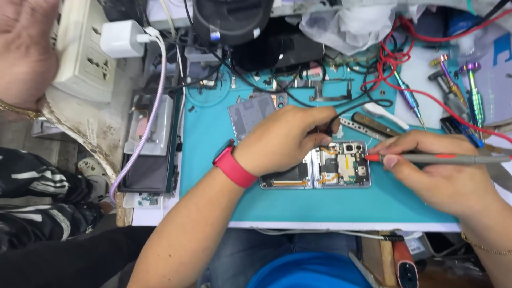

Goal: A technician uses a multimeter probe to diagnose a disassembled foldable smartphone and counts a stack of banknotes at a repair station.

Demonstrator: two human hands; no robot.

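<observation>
2 hands (288,140) (437,170) hold 2 probes (437,158) over 1 opened phone (341,168).

Electronics repair workshop. Shown by: teal work mat (224,186) laid on the counter; opened phone (330,170) with circuitry exposed at centre; precision screwdrivers (472,90) at 2 o'clock; power strip (85,58) at 10 o'clock; tangled test leads (389,64) at 1 o'clock.

Opened foldable phone (330,170) lying flat on the teal mat, back cover off, two halves side by side; right half bare, with gold flex cables, camera modules, silver frame; left half partly hidden. Red-tipped grey probe (426,158) held almost level, tip touching the right half's edge
</observation>
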